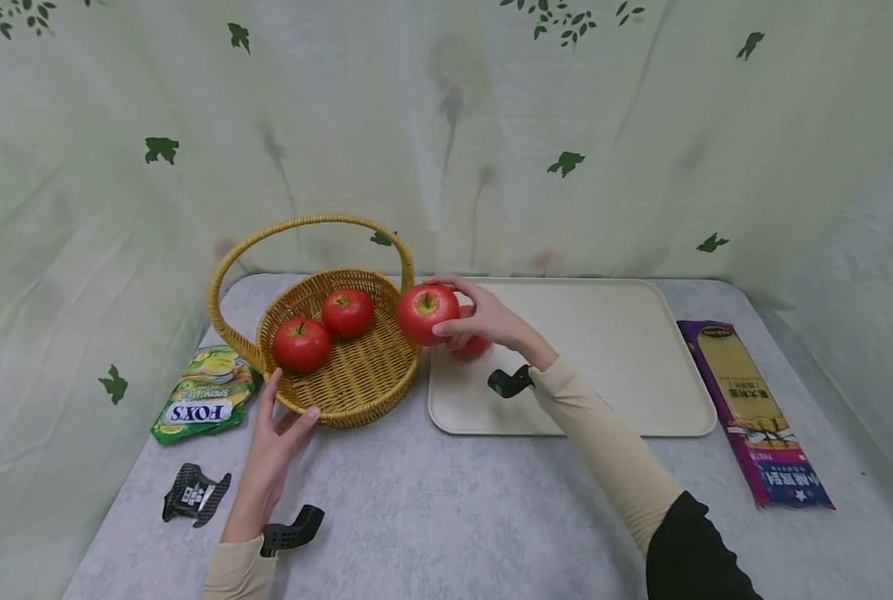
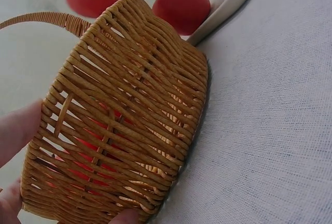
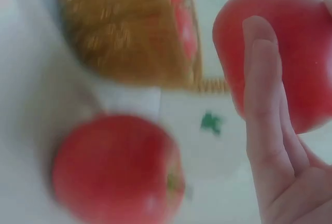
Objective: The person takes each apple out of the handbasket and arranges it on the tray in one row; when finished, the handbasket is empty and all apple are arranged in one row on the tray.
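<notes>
My right hand grips a red apple beside the basket's right rim, raised above the table. Below and behind that hand another red apple sits on the tray, partly hidden in the head view; the right wrist view shows this lower apple apart from the held apple. Two red apples lie inside the wicker basket, toward its left and back. My left hand holds the basket's near left side, thumb at the rim; in the left wrist view fingers touch the weave.
The cream tray lies right of the basket. A green FOX'S bag rests at the left, with a small black packet nearer. A purple and gold pasta package lies at the right. The basket's tall handle arches upward.
</notes>
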